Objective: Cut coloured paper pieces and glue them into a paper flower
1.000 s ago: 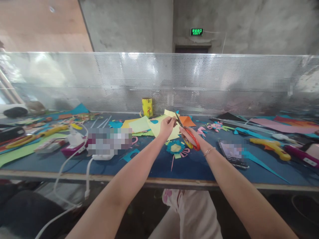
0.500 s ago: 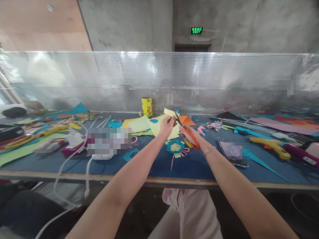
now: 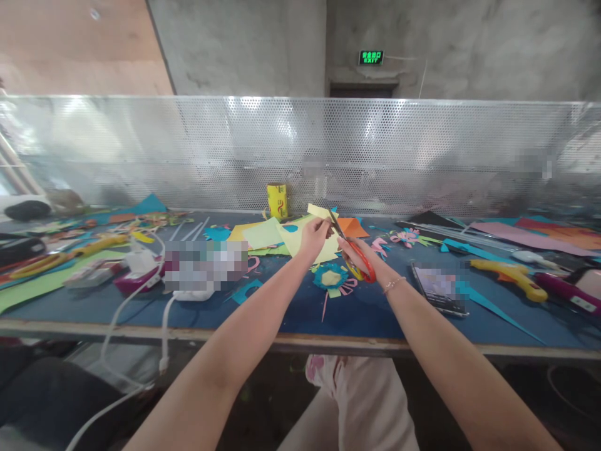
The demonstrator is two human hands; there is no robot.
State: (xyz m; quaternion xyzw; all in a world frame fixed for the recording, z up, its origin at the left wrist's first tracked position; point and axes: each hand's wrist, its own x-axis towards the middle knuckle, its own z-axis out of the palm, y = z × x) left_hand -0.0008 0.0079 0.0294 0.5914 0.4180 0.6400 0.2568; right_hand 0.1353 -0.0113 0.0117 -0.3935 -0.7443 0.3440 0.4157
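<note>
My left hand (image 3: 316,239) is closed, thumb and fingers pinching a piece of pale yellow paper (image 3: 319,211) that sticks up behind the fingers. Wrapped in my right hand (image 3: 353,255) is a pair of scissors (image 3: 370,270) with red-orange and yellow handles. Their dark blades point up and away, close beside the left fingertips; whether they touch the paper I cannot tell. Below both hands, a blue paper flower (image 3: 330,277) with a pale yellow centre lies on the table. Larger pale yellow sheets (image 3: 288,237) lie behind my left hand.
A phone (image 3: 439,288) and a yellow-handled glue gun (image 3: 511,275) lie to the right. Leftward are a white power strip (image 3: 195,294) with cables and coloured paper scraps. A yellow roll (image 3: 277,200) stands before the perforated metal screen (image 3: 211,144). The table's front edge (image 3: 328,341) runs below.
</note>
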